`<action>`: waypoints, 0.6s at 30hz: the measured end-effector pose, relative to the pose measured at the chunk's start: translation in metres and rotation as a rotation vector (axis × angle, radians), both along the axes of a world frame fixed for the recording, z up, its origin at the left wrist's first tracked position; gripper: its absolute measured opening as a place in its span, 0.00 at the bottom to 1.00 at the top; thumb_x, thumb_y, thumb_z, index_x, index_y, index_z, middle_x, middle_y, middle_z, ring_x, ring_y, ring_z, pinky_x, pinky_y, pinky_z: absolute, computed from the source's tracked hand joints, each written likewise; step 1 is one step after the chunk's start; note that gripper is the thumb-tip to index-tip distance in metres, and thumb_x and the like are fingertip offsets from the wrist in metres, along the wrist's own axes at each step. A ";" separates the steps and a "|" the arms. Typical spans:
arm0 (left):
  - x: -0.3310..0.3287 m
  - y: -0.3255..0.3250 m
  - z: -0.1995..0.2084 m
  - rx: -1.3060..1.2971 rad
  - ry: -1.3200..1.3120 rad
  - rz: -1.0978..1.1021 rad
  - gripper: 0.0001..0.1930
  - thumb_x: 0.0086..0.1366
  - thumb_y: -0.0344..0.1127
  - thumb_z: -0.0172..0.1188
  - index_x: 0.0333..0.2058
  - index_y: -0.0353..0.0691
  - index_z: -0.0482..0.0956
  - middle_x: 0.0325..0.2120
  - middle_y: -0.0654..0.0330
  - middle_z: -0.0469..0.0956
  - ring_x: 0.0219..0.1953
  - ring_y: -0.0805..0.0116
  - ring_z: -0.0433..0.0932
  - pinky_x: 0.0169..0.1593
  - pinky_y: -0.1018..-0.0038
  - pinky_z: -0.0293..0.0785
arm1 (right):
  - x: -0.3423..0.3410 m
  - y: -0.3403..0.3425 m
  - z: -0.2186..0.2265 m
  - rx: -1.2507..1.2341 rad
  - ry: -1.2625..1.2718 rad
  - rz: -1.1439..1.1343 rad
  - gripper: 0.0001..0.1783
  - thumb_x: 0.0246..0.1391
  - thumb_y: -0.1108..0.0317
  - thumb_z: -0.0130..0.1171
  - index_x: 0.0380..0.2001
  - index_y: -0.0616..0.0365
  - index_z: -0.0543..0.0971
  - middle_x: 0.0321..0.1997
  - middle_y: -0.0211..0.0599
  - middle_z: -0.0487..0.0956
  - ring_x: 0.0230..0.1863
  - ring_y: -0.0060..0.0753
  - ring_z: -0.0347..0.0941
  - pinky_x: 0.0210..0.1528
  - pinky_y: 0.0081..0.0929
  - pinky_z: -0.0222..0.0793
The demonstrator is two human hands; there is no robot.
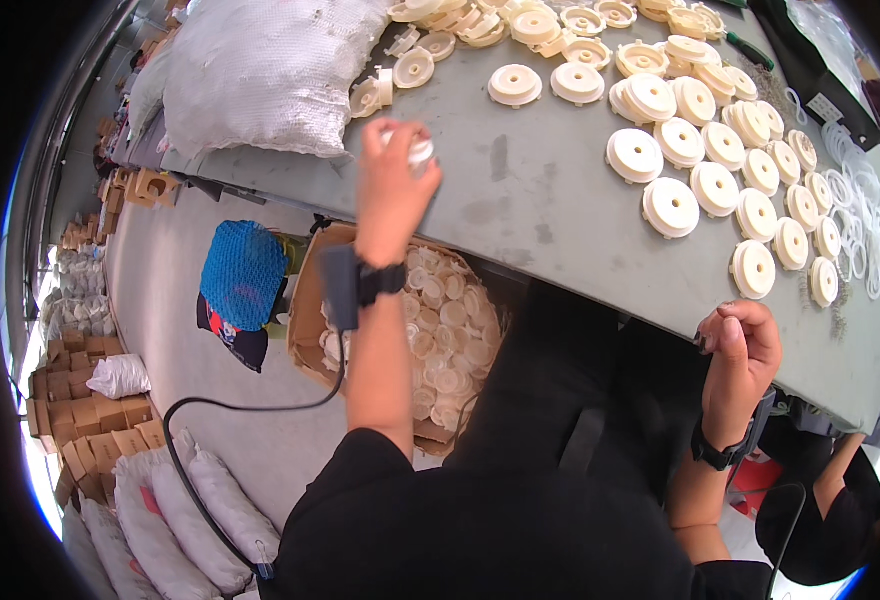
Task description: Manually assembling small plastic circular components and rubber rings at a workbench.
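The left hand [392,185] hovers above the bare grey tabletop [530,200], its fingers clamped on a small white disc [418,150]. The right hand [743,345] rests at the tabletop's near edge, fingers curled together. Rows of cream discs [705,150] crowd the right side.
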State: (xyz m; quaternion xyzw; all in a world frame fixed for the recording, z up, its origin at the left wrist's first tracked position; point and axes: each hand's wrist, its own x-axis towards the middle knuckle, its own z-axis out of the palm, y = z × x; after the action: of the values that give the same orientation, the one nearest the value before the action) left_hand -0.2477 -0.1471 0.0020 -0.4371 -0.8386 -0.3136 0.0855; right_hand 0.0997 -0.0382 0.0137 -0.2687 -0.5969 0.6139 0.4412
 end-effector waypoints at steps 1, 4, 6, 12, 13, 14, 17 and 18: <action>0.007 -0.014 0.010 -0.072 -0.007 0.046 0.17 0.49 0.30 0.63 0.39 0.43 0.73 0.46 0.51 0.65 0.43 0.47 0.72 0.46 0.62 0.70 | 0.001 0.002 -0.002 -0.013 0.010 0.000 0.07 0.56 0.71 0.55 0.34 0.64 0.74 0.24 0.32 0.72 0.23 0.19 0.66 0.27 0.16 0.62; 0.025 -0.064 0.031 -0.237 -0.103 -0.003 0.19 0.48 0.31 0.62 0.41 0.41 0.70 0.47 0.50 0.64 0.41 0.46 0.74 0.45 0.60 0.71 | 0.010 0.008 -0.003 0.019 0.006 -0.040 0.07 0.57 0.70 0.55 0.35 0.63 0.74 0.23 0.30 0.71 0.23 0.19 0.65 0.27 0.17 0.61; 0.031 -0.094 0.040 -0.294 -0.112 -0.005 0.18 0.48 0.32 0.64 0.40 0.40 0.71 0.46 0.52 0.67 0.41 0.48 0.74 0.45 0.62 0.70 | 0.016 0.015 -0.003 0.015 0.007 -0.080 0.07 0.57 0.70 0.55 0.35 0.63 0.74 0.22 0.30 0.71 0.23 0.19 0.65 0.27 0.17 0.61; 0.048 -0.082 0.059 -0.395 -0.074 0.002 0.15 0.51 0.33 0.64 0.37 0.38 0.75 0.38 0.54 0.75 0.42 0.52 0.74 0.46 0.66 0.69 | 0.023 0.029 -0.003 0.022 0.035 -0.160 0.06 0.57 0.71 0.54 0.36 0.63 0.75 0.23 0.29 0.71 0.24 0.18 0.65 0.29 0.17 0.61; 0.055 -0.062 0.060 -0.302 -0.142 -0.063 0.14 0.52 0.33 0.64 0.38 0.38 0.75 0.38 0.53 0.75 0.42 0.52 0.74 0.46 0.66 0.69 | 0.025 0.030 -0.002 0.030 0.022 -0.187 0.06 0.57 0.72 0.54 0.36 0.64 0.75 0.23 0.29 0.72 0.25 0.18 0.65 0.30 0.16 0.61; 0.062 -0.040 0.058 -0.207 -0.212 -0.130 0.14 0.53 0.33 0.63 0.39 0.37 0.75 0.38 0.53 0.75 0.43 0.52 0.74 0.47 0.66 0.69 | 0.028 0.032 -0.002 0.044 0.010 -0.198 0.06 0.57 0.72 0.54 0.36 0.64 0.75 0.23 0.29 0.72 0.25 0.18 0.65 0.30 0.16 0.61; 0.093 0.033 0.039 0.045 -0.269 -0.370 0.17 0.55 0.34 0.62 0.43 0.39 0.74 0.45 0.54 0.73 0.48 0.52 0.71 0.50 0.64 0.67 | 0.037 0.037 -0.002 0.102 -0.162 -0.378 0.06 0.56 0.74 0.56 0.36 0.65 0.77 0.28 0.27 0.74 0.30 0.16 0.67 0.34 0.13 0.61; 0.103 0.057 0.025 0.129 -0.210 -0.452 0.17 0.56 0.35 0.61 0.45 0.40 0.73 0.47 0.54 0.71 0.50 0.52 0.70 0.51 0.63 0.66 | 0.042 0.041 -0.004 0.148 -0.252 -0.458 0.08 0.55 0.74 0.56 0.38 0.63 0.77 0.30 0.28 0.74 0.32 0.16 0.68 0.37 0.15 0.63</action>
State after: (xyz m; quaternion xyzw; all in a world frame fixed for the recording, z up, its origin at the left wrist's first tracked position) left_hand -0.1445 -0.0905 0.0275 -0.5720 -0.7023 -0.4211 -0.0465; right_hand 0.1413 0.0028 0.0093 -0.4379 -0.6140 0.4144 0.5094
